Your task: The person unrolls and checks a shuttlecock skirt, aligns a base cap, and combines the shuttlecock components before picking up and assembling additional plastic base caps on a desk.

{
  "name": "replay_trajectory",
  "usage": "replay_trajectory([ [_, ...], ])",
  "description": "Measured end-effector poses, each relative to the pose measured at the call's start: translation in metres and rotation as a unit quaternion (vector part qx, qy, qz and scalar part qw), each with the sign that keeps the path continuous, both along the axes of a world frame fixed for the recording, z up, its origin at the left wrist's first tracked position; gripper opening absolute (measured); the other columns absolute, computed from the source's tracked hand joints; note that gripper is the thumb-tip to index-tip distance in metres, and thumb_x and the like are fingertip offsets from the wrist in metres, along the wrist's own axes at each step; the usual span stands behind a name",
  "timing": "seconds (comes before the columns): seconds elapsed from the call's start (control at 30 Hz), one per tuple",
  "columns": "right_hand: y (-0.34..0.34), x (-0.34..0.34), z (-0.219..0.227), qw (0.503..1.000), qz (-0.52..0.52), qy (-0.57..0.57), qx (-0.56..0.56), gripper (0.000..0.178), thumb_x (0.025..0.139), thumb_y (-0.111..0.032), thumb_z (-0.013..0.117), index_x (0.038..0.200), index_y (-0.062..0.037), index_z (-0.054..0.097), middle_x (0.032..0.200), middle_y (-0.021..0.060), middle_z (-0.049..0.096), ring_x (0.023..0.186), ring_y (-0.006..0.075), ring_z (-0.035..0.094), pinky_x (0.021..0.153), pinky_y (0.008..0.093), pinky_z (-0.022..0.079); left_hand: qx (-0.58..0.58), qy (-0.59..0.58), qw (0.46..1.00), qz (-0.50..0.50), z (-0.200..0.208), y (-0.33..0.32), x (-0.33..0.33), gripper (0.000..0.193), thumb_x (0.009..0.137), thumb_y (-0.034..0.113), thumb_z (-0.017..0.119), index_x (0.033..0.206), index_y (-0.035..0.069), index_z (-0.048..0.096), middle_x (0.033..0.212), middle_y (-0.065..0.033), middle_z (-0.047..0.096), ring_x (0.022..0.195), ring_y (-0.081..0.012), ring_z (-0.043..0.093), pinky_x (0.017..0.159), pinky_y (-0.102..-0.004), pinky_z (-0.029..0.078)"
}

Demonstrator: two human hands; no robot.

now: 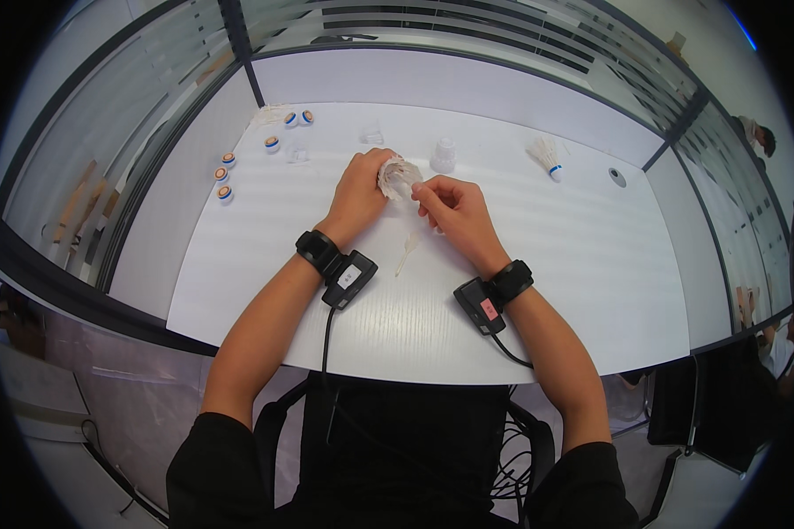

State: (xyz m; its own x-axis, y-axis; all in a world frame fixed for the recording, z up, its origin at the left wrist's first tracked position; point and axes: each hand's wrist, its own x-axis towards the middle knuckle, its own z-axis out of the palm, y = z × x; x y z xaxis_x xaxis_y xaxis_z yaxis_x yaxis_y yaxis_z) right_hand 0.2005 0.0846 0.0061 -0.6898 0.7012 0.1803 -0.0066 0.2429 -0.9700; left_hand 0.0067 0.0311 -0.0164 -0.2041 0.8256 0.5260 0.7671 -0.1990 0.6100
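My left hand [359, 194] is wrapped round a feather shuttlecock [399, 176], its round, open feather end turned up toward me. Close against the right side of that rim, my right hand [457, 212] has thumb and forefinger pinched together; whatever lies between them is too small to make out. A single loose white feather [408, 253] lies on the white table just below the two hands. Behind my right hand stands a whitish translucent plastic piece [444, 156], stacked or ribbed in shape.
Several cork shuttlecock bases with blue bands [272, 144] sit at the far left, near loose feathers [272, 114] and a clear piece [297, 153]. Another clear piece [372, 134] is at the back. A shuttlecock [547, 160] lies at right by a cable grommet [617, 177]. Partitions [450, 79] surround the table.
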Motion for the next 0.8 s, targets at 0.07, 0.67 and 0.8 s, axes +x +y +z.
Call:
replay_trajectory([
  [0.07, 0.0004, -0.0004, -0.0017, 1.000, -0.002, -0.003, 0.009, 0.026, 0.100, -0.027, 0.068, 0.091, -0.0027, 0.072, 0.071, -0.0025, 0.063, 0.060, 0.0035, 0.053, 0.054, 0.0202, 0.040, 0.005, 0.000, 1.000, 0.001, -0.0004, 0.0000, 0.0005, 0.026, 0.086, 0.004, 0.065, 0.112, 0.004, 0.067, 0.110, -0.0114, 0.069, 0.101, -0.0342, 0.059, 0.091, -0.0415, 0.049],
  [0.67, 0.0005, -0.0011, -0.0018, 0.999, -0.033, -0.007, 0.024, 0.028, 0.099, -0.027, 0.068, 0.088, -0.0020, 0.071, 0.068, -0.0024, 0.062, 0.057, 0.0037, 0.052, 0.053, 0.0207, 0.040, 0.005, -0.008, 1.000, 0.004, -0.0012, 0.0013, -0.0011, 0.028, 0.085, 0.004, 0.068, 0.114, 0.004, 0.066, 0.109, -0.0137, 0.070, 0.101, -0.0353, 0.061, 0.090, -0.0412, 0.050],
  [0.8, 0.0008, -0.0008, -0.0010, 0.999, -0.032, -0.009, 0.011, 0.030, 0.097, -0.026, 0.070, 0.088, 0.0019, 0.071, 0.069, 0.0015, 0.065, 0.060, 0.0068, 0.056, 0.057, 0.0241, 0.045, 0.009, -0.004, 1.000, 0.008, -0.0019, 0.0016, -0.0011, 0.028, 0.085, 0.006, 0.071, 0.113, 0.005, 0.066, 0.107, -0.0157, 0.071, 0.100, -0.0352, 0.063, 0.090, -0.0405, 0.051],
])
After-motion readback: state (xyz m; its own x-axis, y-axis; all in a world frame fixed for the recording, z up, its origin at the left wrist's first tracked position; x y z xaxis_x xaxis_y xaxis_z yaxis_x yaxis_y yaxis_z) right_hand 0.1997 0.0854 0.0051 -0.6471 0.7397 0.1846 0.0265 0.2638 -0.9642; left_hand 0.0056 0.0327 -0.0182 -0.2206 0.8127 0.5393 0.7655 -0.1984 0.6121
